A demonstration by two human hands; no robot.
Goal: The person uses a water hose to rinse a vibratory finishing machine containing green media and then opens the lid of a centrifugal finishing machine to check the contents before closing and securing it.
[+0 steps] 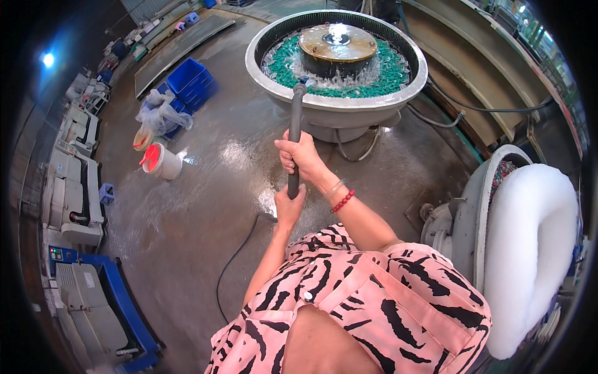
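Both of my hands are closed around a dark grey spray wand [294, 134]. My right hand [300, 154] grips its middle, with a red bead bracelet and a pale bangle on that wrist. Lower down, my left hand [289, 207] wraps round the wand's near end. The wand's tip reaches the near rim of a round vibratory finishing bowl [266, 81]. Inside the bowl lie green tumbling media [349, 91] with clear, glassy-looking bits among them, and water or foam splashes there. A rusty-edged round lid [327, 45] caps the bowl's centre column.
A thin black hose [225, 268] trails over the wet floor. Blue crates [187, 81], a plastic bag [161, 112] and a white bucket [167, 164] with something red stand left. At right is a second bowl [483, 199] beside a thick white ring [526, 249]. Machines [71, 177] line the left.
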